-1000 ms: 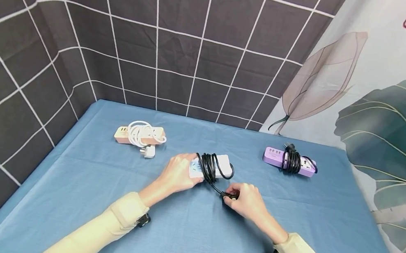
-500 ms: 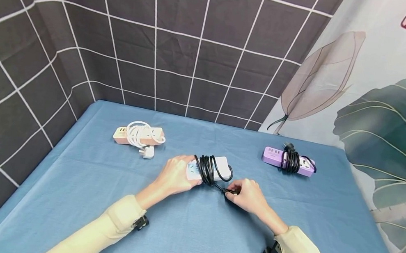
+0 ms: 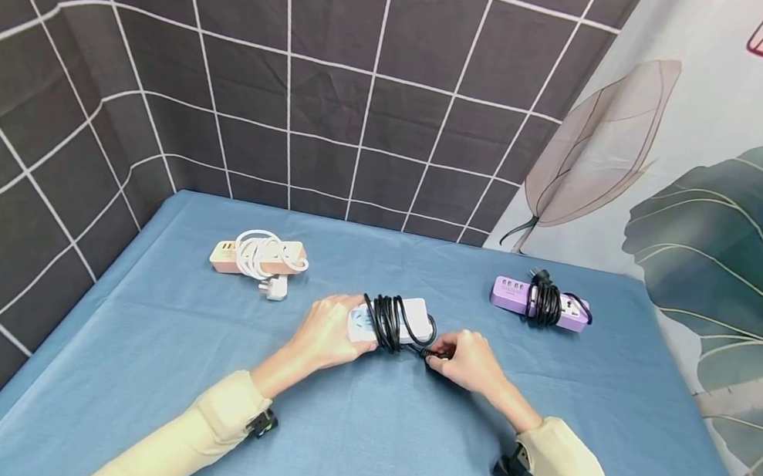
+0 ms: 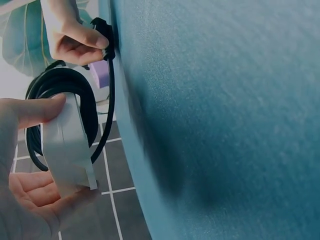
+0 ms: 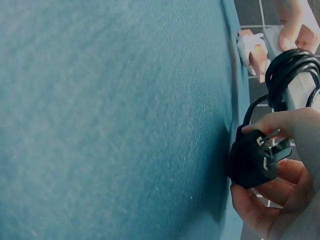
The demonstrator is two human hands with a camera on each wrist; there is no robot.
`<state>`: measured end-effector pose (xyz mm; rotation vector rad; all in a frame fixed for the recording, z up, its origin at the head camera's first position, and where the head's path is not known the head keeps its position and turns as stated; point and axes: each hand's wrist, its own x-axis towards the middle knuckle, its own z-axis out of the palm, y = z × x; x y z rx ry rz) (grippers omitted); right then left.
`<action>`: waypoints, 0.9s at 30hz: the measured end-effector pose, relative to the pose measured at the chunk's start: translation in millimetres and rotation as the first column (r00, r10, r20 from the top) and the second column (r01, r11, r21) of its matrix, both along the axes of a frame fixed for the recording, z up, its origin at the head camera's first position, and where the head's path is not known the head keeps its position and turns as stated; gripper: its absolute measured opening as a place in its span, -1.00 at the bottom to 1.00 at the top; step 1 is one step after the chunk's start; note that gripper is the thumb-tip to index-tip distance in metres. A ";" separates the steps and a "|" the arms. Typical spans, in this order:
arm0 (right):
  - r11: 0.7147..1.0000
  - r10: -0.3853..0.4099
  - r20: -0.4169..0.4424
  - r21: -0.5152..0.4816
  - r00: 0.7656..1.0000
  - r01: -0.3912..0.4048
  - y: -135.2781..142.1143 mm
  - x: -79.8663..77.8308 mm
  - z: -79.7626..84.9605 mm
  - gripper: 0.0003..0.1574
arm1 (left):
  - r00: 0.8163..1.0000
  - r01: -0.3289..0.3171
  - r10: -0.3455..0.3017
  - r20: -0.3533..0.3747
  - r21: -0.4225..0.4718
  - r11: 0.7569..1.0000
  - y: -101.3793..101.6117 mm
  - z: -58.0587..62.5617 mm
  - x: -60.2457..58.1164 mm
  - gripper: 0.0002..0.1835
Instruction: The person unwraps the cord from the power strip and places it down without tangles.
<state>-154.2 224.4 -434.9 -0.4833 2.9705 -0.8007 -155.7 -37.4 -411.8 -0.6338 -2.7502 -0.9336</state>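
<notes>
My left hand (image 3: pixel 326 331) grips the left end of a white power strip (image 3: pixel 419 318), thumb on one side and fingers on the other. Several turns of black cord (image 3: pixel 386 322) are wound round the strip's middle. My right hand (image 3: pixel 469 362) pinches the cord's black plug (image 5: pixel 250 161) between thumb and fingers, just right of the strip. Metal prongs (image 5: pixel 270 150) point out of the plug toward the palm in the right wrist view. From the plug a short length of cord (image 4: pixel 111 95) runs back to the coil.
A pink power strip (image 3: pixel 229 256) wrapped in white cord (image 3: pixel 254 254) lies at the back left, its white plug (image 3: pixel 275 286) beside it. At the back right is a purple power strip (image 3: pixel 508 294) with a black cord wound on it. Blue cloth (image 3: pixel 360 437) covers the table.
My right hand has moved the plug slightly up and closer to the strip, shortening the visible free cord. The left hand keeps its grip on the strip, which has shifted slightly.
</notes>
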 end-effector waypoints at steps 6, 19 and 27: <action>1.000 -0.004 -0.020 0.008 1.000 0.004 2.1 -4.9 -0.5 -0.95 | 1.000 0.007 -0.007 0.000 -0.005 1.000 -0.1 -0.3 2.3 -0.26; 1.000 0.012 -0.095 -0.007 0.995 -0.013 7.6 -20.1 -1.8 -0.94 | 1.000 0.027 -0.027 -0.016 -0.010 1.000 0.2 -0.3 5.3 -0.30; 1.000 -0.017 -0.044 -0.002 0.999 0.017 10.2 -25.7 4.2 -0.85 | 1.000 0.029 -0.029 0.011 -0.016 0.999 -1.1 -1.5 6.8 -0.28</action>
